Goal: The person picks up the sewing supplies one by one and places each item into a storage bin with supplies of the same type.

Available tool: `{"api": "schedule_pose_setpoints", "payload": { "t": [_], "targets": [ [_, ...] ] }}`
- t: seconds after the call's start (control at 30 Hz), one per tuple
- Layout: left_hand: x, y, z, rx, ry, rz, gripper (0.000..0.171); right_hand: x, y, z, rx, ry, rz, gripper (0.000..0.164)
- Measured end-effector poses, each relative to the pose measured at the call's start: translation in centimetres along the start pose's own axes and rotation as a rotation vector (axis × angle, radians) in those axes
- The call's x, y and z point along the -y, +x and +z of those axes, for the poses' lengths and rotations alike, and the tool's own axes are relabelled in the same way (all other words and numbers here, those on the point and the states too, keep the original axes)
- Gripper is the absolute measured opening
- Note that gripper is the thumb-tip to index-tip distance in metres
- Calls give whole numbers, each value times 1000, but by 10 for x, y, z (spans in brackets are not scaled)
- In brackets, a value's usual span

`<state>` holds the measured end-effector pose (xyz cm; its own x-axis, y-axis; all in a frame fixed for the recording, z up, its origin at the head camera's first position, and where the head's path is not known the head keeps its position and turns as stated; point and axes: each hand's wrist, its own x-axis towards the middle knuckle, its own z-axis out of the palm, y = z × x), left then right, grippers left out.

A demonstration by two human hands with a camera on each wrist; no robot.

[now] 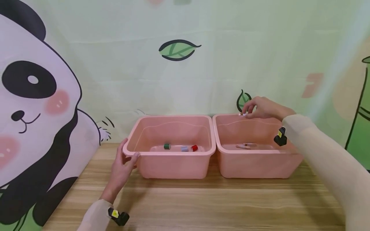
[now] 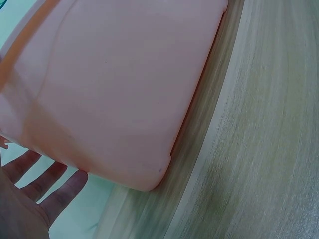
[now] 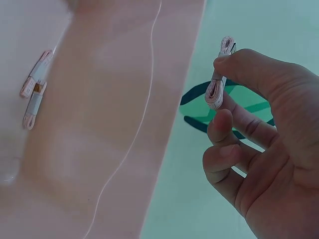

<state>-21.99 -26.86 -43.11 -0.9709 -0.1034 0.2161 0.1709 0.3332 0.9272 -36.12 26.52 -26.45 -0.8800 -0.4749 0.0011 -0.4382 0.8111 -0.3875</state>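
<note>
At the left pink plastic bin [image 1: 173,166], my left hand [image 1: 122,166] holds the front left corner, thumb on the front rim and the other fingers along the left side. In the left wrist view, several fingers [image 2: 65,194] reach the bin's wall. My right hand [image 1: 261,107] is raised over the back rim of the right pink bin [image 1: 257,166]. It pinches a folded soft tape measure [image 3: 220,74], bound with a pale band, between thumb and fingers. Two similar folded tape measures [image 3: 36,74] lie on the floor of the right bin.
Inside the left bin lie a green spool [image 1: 167,146], a light blue spool [image 1: 184,149] and a red spool [image 1: 194,148]. Both bins stand side by side on a wooden table [image 1: 185,199]. Behind them hangs a green cloth [image 1: 115,64] with panda and leaf prints.
</note>
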Motion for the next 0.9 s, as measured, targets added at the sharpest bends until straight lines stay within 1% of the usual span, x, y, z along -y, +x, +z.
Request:
{"api": "schedule_pose_setpoints", "payload": {
  "t": [0.27,0.5,0.77,0.9],
  "targets": [
    [1,1,0,-7,8,-9,83,-10,4,2,-2,6,13,17],
    [1,2,0,-8,12,-1,82,-12,4,3,0,1,49,16],
    [0,0,0,-8,1,-9,82,-14,5,3,9,7,53,16],
    [0,0,0,-5,-2,-5,82,-13,3,3,12,16,72,26]
  ]
}}
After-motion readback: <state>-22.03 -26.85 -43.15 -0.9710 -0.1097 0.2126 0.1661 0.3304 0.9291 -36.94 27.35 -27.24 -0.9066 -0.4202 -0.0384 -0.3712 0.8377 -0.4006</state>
